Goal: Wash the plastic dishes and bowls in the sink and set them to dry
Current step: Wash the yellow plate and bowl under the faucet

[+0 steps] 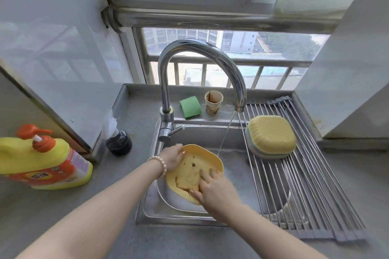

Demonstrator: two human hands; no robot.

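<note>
A yellow plastic dish [194, 169] with brown stains is held tilted over the steel sink [233, 166]. My left hand [173, 157] grips its upper left rim. My right hand [214, 189] lies flat on the dish's inner face, fingers spread over the stains. A thin stream of water falls from the tap [240, 99] just past the dish's upper right edge. Two stacked bowls [271, 135], the yellow one on top, lie upside down on the roll-up drying rack [299, 185] over the sink's right half.
A yellow detergent bottle with an orange pump [42, 160] stands on the counter at left. A green sponge [190, 106] and a stained paper cup [213, 102] sit behind the sink. A dark round object [119, 143] stands by the wall.
</note>
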